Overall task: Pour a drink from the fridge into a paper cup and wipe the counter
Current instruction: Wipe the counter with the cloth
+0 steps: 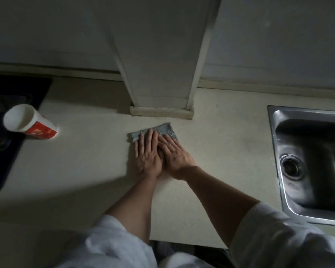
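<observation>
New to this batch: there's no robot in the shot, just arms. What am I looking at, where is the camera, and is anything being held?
There is no machine here. A person does the task with bare hands, and the one picture comes from a wide-angle camera worn on their head, looking forward and down. That is why you see arms and white sleeves from above. The left hand and right hand lie flat, side by side, pressing a grey cloth onto the counter. Nothing is gripped: the fingers are straight. A red and white paper cup stands at the left beside a dark hob; the wide lens makes it look tilted. A steel sink is at the right, and a pillar rises behind the cloth.
</observation>
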